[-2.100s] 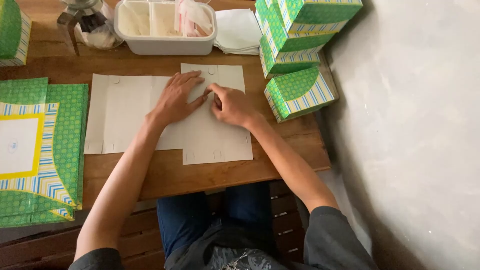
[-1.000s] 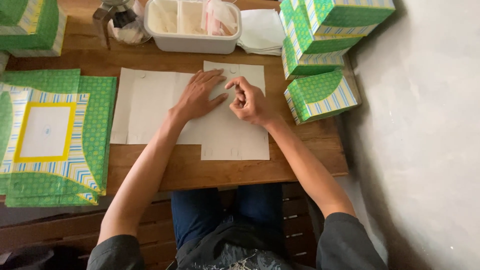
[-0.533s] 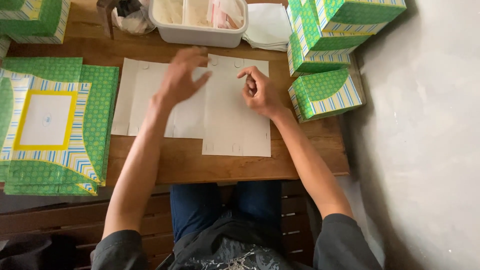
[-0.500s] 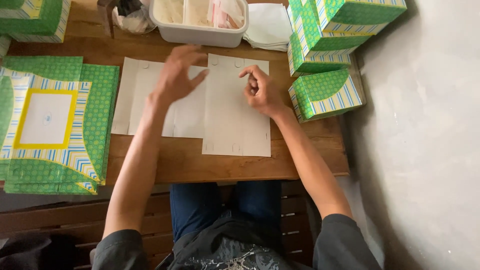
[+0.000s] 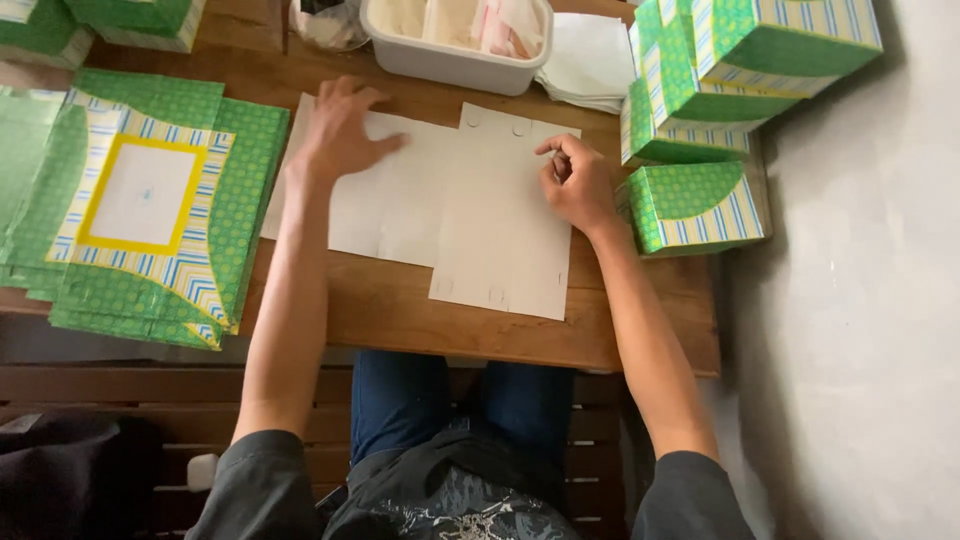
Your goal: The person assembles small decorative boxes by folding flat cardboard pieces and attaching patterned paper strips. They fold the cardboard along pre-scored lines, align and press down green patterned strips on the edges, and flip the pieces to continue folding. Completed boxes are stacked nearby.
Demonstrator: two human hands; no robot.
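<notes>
Broadly, the table (image 5: 640, 345) carries everything: a flat white card blank (image 5: 470, 215) lies across its middle, plain side up, its near edge close to the table's front edge and its far edge just short of the white tub (image 5: 450, 60). Judging by the pose, the step is flattening or creasing the blank. A next move would call for one hand to pin the sheet while the other works a flap. Room is tight: the stack of printed green blanks (image 5: 140, 210) nearly touches the blank's left side, and the folded green boxes (image 5: 700, 130) crowd its right. Bare wood shows only along the front. The left hand (image 5: 340, 130) rests spread and flat on the blank's left panel. The right hand (image 5: 578, 185) is curled, fingertips pressing the blank's right edge; I cannot tell whether it pinches anything.
</notes>
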